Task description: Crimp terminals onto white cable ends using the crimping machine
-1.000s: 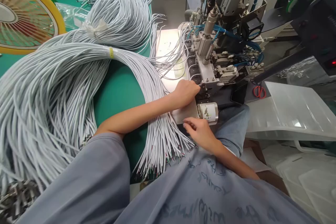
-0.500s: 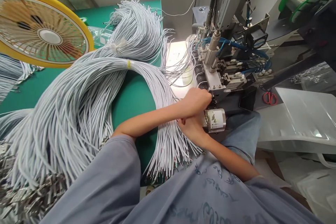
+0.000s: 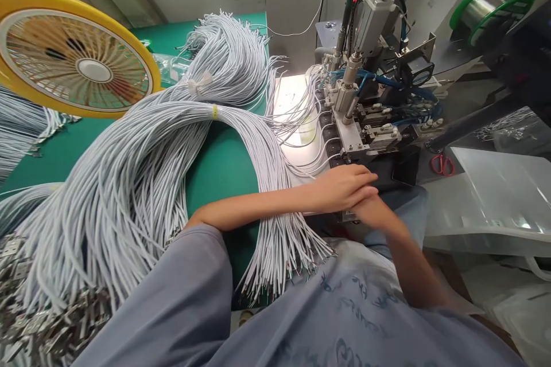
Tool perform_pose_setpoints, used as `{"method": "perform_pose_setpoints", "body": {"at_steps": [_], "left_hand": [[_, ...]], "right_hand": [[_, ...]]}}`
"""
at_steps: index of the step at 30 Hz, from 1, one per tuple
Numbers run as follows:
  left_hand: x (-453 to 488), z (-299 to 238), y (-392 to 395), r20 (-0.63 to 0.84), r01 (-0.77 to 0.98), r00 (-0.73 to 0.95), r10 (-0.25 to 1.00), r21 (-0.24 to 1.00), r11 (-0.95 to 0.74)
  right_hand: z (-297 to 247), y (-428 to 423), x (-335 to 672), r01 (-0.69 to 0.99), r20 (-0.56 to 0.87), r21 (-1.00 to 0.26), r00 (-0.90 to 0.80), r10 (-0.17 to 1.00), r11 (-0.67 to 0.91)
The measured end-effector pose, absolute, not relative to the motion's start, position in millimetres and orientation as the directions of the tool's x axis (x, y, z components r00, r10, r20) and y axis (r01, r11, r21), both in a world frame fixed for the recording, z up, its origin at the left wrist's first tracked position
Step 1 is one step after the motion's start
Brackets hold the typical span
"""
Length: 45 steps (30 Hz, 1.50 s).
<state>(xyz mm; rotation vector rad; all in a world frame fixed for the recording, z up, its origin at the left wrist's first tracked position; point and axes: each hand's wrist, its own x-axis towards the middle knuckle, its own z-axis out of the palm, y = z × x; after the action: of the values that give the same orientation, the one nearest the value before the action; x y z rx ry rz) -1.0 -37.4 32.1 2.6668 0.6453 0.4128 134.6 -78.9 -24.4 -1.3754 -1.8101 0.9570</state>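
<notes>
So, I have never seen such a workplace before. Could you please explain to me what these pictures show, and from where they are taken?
No robot works here: one camera, worn on the head, looks forward and down. The left hand and right hand overlap in the view, beside the near end of a metal machine. Because they overlap, I cannot tell whether anything is held. Large bundles of white cables lie on the green table; some cables run to the machine's left edge. At the far left is a yellow-rimmed fan.
</notes>
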Motion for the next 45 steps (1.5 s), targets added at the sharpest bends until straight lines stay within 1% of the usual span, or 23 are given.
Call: {"method": "perform_pose_setpoints", "body": {"at_steps": [2,4,6,9,13,19,21,22,24,27,31,35,37,40,43,45], "left_hand": [[-1.5,29.6,-32.8,0.181,0.476,0.806,0.563,0.368,-0.799],[-2.6,26.4,-28.1,0.17,0.535,0.781,0.601,0.314,-0.784],[-3.8,22.4,-23.0,0.186,0.538,0.778,0.601,0.297,-0.789],[-5.4,16.8,-16.1,0.265,0.515,0.758,0.596,0.318,-0.796],[-8.2,14.5,-11.4,0.35,0.451,0.745,0.568,0.364,-0.815],[-10.8,16.6,-6.1,0.381,0.355,0.758,0.529,0.44,-0.825],[-10.5,16.7,-5.1,0.364,0.346,0.769,0.526,0.455,-0.821],[-10.2,16.5,-5.0,0.352,0.346,0.774,0.527,0.461,-0.817],[-9.1,15.4,-5.4,0.338,0.343,0.778,0.529,0.477,-0.809],[-7.2,12.8,-6.3,0.377,0.301,0.753,0.54,0.532,-0.791],[-6.0,9.5,-4.6,0.421,0.237,0.706,0.57,0.617,-0.75],[-7.3,7.1,-1.0,0.461,0.206,0.722,0.516,0.568,-0.796],[-7.6,6.4,-0.4,0.473,0.204,0.725,0.501,0.547,-0.812],[-6.3,5.6,-2.1,0.482,0.202,0.698,0.53,0.577,-0.791],[-4.1,4.9,-5.9,0.496,0.193,0.652,0.573,0.623,-0.758],[-3.5,4.8,-7.8,0.5,0.203,0.637,0.587,0.626,-0.753]], "right_hand": [[-14.0,-67.3,153.9,0.467,-0.013,-0.88,-0.197,0.98,0.082],[-4.9,-58.8,165.7,0.398,-0.022,-0.918,-0.066,0.998,0.006],[1.4,-55.6,169.4,0.287,0.022,-0.958,0.078,0.997,-0.001],[4.6,-58.8,163.9,0.151,0.058,-0.988,0.178,0.982,0.032],[1.6,-64.4,156.4,0.0,0.046,-0.999,0.168,0.985,0.047],[-1.4,-58.1,165.0,-0.217,0.031,-0.976,-0.002,1.0,0.03],[-1.6,-55.1,166.3,-0.217,0.044,-0.975,-0.037,0.998,0.035],[-2.0,-54.1,165.7,-0.196,0.054,-0.979,-0.028,0.998,0.048],[-3.5,-53.2,162.7,-0.134,0.1,-0.985,0.043,0.994,0.105],[-5.0,-54.4,156.7,-0.054,0.179,-0.981,0.146,0.973,0.188],[0.3,-57.2,156.6,0.031,0.161,-0.987,0.132,0.978,0.158],[10.7,-57.0,165.1,0.197,0.172,-0.969,0.092,0.981,0.151],[12.6,-56.5,167.2,0.245,0.172,-0.958,0.08,0.982,0.148],[7.1,-57.0,161.0,0.203,0.182,-0.967,0.134,0.974,0.152],[-5.6,-59.7,145.0,0.079,0.193,-0.981,0.268,0.944,0.178],[-12.9,-61.8,135.0,0.037,0.19,-0.981,0.357,0.915,0.189]]}}
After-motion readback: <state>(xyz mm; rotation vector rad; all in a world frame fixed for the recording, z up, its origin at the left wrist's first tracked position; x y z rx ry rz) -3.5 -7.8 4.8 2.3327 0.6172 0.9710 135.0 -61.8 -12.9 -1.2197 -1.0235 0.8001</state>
